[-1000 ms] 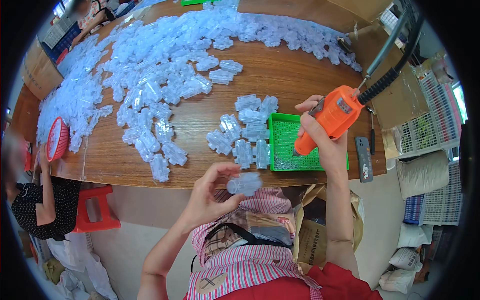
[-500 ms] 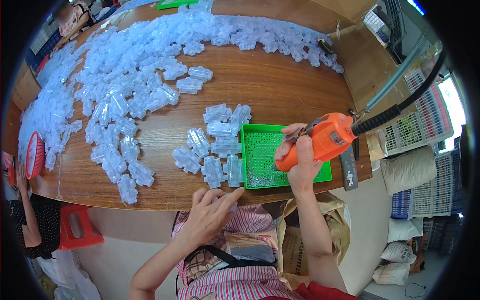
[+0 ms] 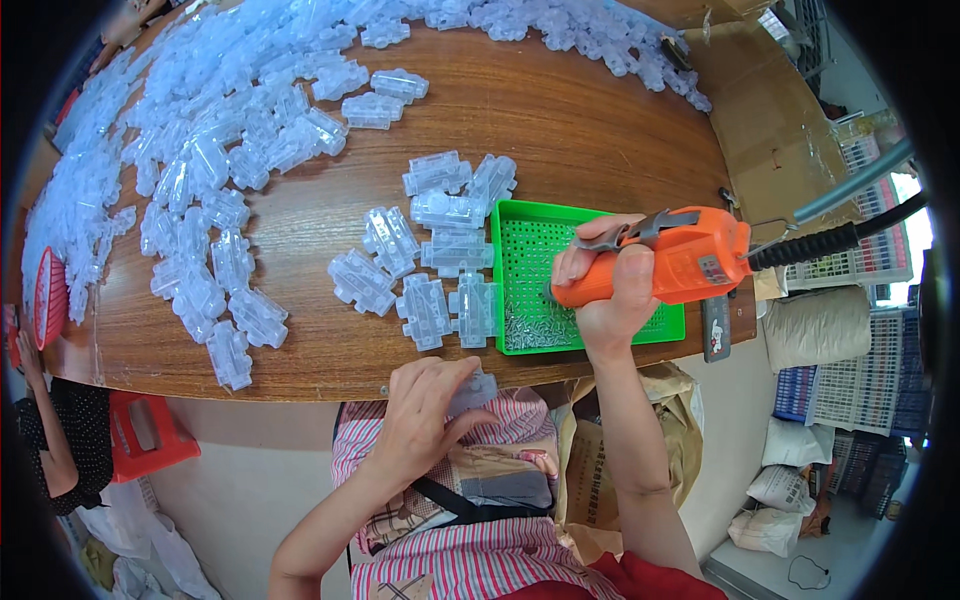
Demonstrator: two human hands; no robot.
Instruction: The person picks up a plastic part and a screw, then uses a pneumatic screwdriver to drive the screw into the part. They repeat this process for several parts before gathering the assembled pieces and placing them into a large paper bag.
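Orange tool (image 3: 690, 262) over green tray (image 3: 523, 250)

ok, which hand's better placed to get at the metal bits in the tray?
Likely the right hand: it holds the orange tool, tip over the green tray with the metal bits. The left hand is outside it, holding a clear part.

Bright indoor light glints on clear plastic housings (image 3: 391, 241), white glare shows at far right, and fisheye distortion bows the wooden table (image 3: 560, 130).
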